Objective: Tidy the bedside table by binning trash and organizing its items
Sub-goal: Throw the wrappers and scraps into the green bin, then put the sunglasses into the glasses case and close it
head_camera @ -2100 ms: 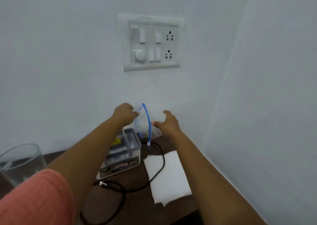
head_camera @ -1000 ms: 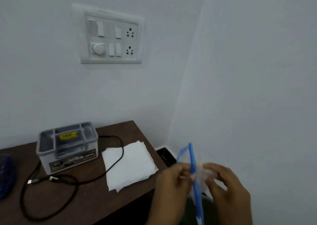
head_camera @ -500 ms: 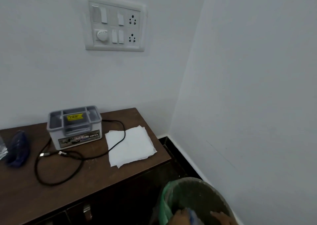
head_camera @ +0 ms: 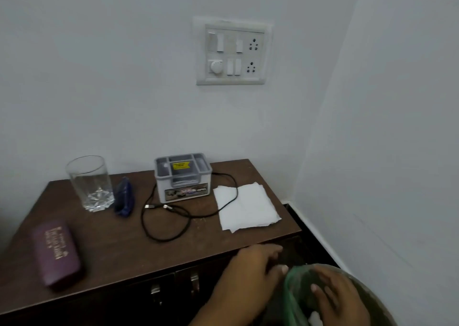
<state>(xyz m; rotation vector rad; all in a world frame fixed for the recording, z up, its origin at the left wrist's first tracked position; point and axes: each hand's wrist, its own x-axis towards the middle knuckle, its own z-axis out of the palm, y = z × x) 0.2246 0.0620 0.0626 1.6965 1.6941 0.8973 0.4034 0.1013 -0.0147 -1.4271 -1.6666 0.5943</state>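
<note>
The dark brown bedside table [head_camera: 119,248] carries a clear glass [head_camera: 87,184], a dark blue pouch [head_camera: 125,199], a grey organiser box [head_camera: 182,180], a loose black cable [head_camera: 169,216], a white tissue [head_camera: 246,207] and a maroon case [head_camera: 56,253]. A bin with a green liner [head_camera: 291,291] sits low at the table's right front corner. My left hand [head_camera: 253,268] hovers at the bin's left rim, fingers apart and holding nothing. My right hand [head_camera: 332,296] is spread over the bin's mouth, also holding nothing. A pale scrap [head_camera: 314,317] shows inside the bin.
A switchboard [head_camera: 233,51] is fixed on the back wall above the table. The side wall [head_camera: 385,151] closes in on the right, leaving a narrow floor gap beside the table. Two metal drawer handles [head_camera: 173,288] sit on the table's front.
The clear bag with the blue strip went from the table down to the bin and has left my hands. Both hands have risen from the bin and the view has swung back to the table.
</note>
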